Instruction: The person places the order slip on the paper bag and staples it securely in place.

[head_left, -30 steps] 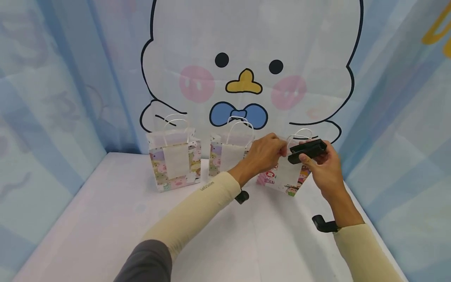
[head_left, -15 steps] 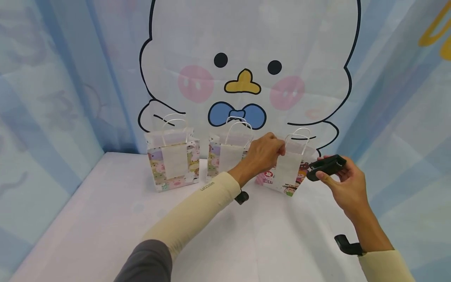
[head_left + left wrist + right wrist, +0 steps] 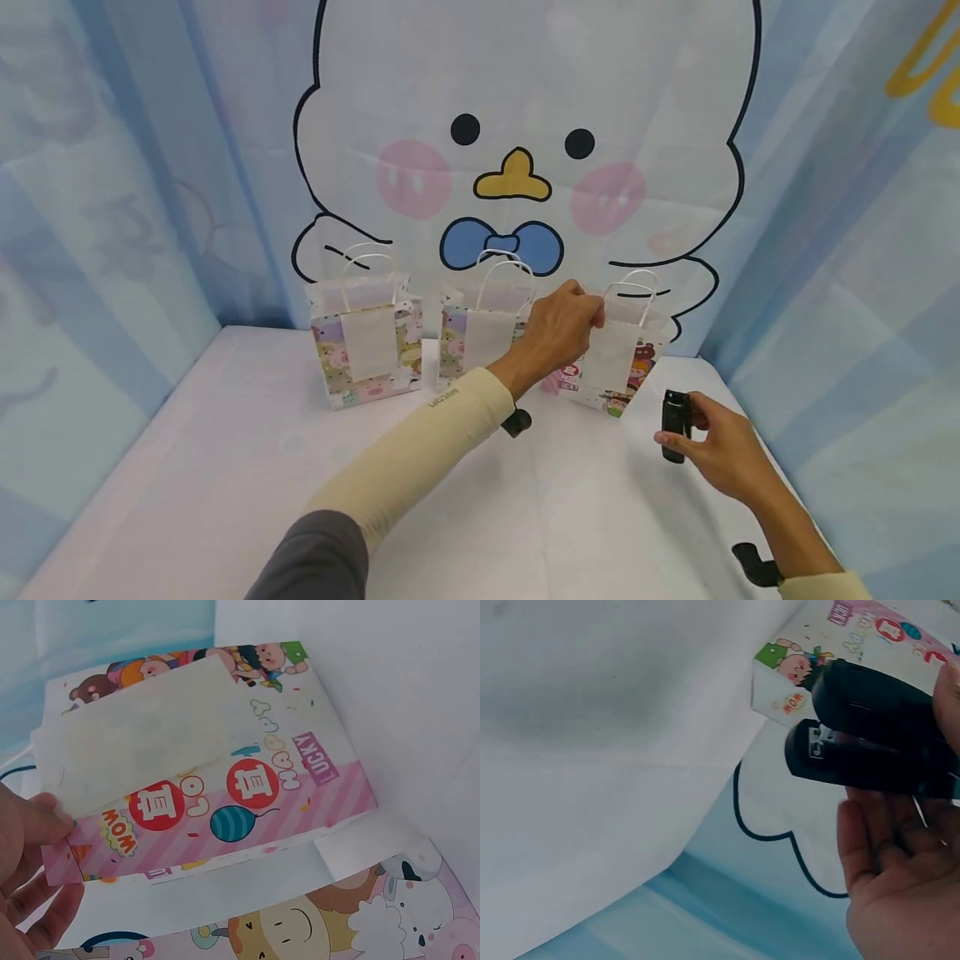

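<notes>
My left hand point(image 3: 558, 325) pinches the top edge of the right-hand paper gift bag point(image 3: 642, 367), thumb on the front near its upper corner in the left wrist view. A blank white sheet point(image 3: 157, 727) lies against that bag's printed front. To the right of the bag, my right hand point(image 3: 723, 446) holds a black stapler point(image 3: 677, 427) above the table, apart from the bag. The right wrist view shows the stapler's two arms spread apart at the front end. The middle gift bag point(image 3: 453, 333) is partly hidden behind the left hand and forearm.
A left-hand gift bag point(image 3: 408, 333) stands upright in the same row, its white handles raised. All three bags stand on the white tabletop point(image 3: 247, 467). Behind them hangs a curtain point(image 3: 660, 92) with a cartoon bird, and blue curtain closes in both sides.
My right hand has drawn the stapler away from the right-hand bag, rightward and down, and turned it upright. The left hand has stayed on the bag.
</notes>
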{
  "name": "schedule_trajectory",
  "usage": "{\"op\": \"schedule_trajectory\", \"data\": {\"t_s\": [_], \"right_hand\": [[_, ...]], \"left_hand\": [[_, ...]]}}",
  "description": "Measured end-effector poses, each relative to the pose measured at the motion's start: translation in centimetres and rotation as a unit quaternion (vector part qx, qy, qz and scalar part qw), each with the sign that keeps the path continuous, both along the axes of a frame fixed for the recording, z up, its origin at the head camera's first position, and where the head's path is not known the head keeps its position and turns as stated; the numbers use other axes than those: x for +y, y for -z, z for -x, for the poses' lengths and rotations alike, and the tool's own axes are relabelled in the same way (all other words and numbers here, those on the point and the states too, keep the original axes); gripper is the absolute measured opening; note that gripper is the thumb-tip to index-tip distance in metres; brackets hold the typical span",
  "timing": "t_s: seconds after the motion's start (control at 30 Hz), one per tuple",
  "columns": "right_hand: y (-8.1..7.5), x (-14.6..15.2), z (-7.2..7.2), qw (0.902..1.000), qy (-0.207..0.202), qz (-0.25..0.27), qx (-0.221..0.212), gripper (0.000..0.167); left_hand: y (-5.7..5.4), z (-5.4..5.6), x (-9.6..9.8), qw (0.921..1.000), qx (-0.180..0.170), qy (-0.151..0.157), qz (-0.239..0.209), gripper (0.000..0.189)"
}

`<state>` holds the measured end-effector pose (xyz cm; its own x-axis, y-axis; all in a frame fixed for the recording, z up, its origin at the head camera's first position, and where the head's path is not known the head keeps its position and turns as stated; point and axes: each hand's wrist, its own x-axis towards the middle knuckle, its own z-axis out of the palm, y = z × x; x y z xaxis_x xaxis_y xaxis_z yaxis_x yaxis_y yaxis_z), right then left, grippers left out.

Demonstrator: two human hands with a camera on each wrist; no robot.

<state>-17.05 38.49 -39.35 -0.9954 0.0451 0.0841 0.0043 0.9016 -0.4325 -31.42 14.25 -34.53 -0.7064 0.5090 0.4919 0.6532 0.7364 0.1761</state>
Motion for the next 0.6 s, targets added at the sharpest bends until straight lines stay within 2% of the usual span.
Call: {"op": "schedule_trajectory", "data": {"t_s": [0.1,0.2,0.3,0.6], "right_hand": [[0.8,0.4,0.0,0.9983,-0.006,-0.028,-0.051,0.092],[1.7,0.8,0.0,0.9951,-0.014,-0.057,-0.080,0.092],[2.6,1.2,0.1,0.9919,-0.020,-0.088,-0.089,0.087],[4.3,2.6,0.2,0.9788,-0.016,-0.169,-0.114,0.089]], "left_hand": [[0.1,0.0,0.0,1.0000,0.002,0.001,-0.008,0.012],[0.1,0.0,-0.1,0.9999,0.005,0.001,-0.014,0.013],[0.1,0.0,-0.1,0.9999,0.004,0.002,-0.015,0.013],[0.0,-0.1,-0.1,0.9999,0.000,0.007,-0.014,0.013]]}}
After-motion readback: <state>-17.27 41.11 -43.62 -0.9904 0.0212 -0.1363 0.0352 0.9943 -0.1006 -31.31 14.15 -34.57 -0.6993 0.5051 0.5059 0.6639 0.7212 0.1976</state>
